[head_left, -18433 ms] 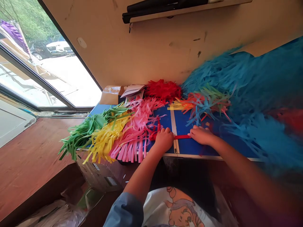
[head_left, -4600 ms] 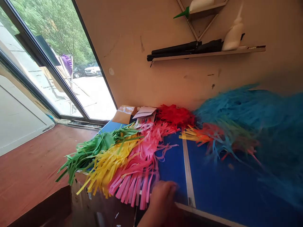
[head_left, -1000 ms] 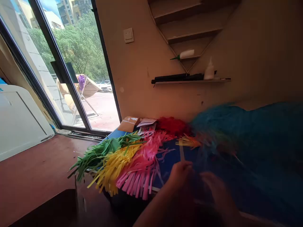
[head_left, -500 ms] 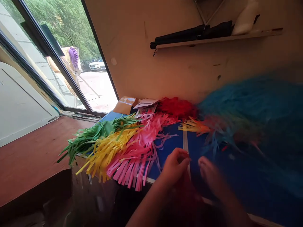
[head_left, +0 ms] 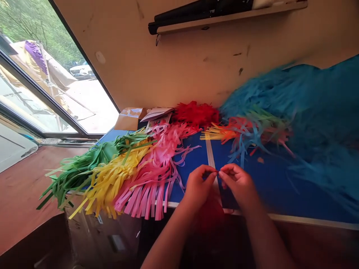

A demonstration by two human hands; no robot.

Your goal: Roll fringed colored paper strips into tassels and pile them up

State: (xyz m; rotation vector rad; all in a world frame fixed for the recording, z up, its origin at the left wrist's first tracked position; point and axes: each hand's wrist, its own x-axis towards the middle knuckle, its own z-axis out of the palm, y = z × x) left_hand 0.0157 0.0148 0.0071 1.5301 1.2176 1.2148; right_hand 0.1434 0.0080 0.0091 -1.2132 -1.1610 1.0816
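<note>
Just over the table's front edge, my left hand (head_left: 199,186) and my right hand (head_left: 238,184) meet at the fingertips, each closed in a pinch. A thin, dark red strip shows between the pinched fingertips. Below the hands hangs a blurred red fringe (head_left: 210,215), whose link to the strip I cannot make out clearly. To the left of my hands lie fringed streamers in pink (head_left: 168,153), yellow (head_left: 117,168) and green (head_left: 98,153). A loose bunch of multicoloured fringe (head_left: 241,130) rests beyond my right hand.
A big blue fringe heap (head_left: 303,97) covers the right of the blue table (head_left: 258,186). At the back lie a red fringe pile (head_left: 196,114) and a brown envelope (head_left: 126,118). A wall shelf (head_left: 232,16) holds black items. Below the table stands a cardboard box (head_left: 92,239).
My right hand has moved in to the left and now meets my left hand at the fingertips. The view has shifted, so the table sits further left and higher.
</note>
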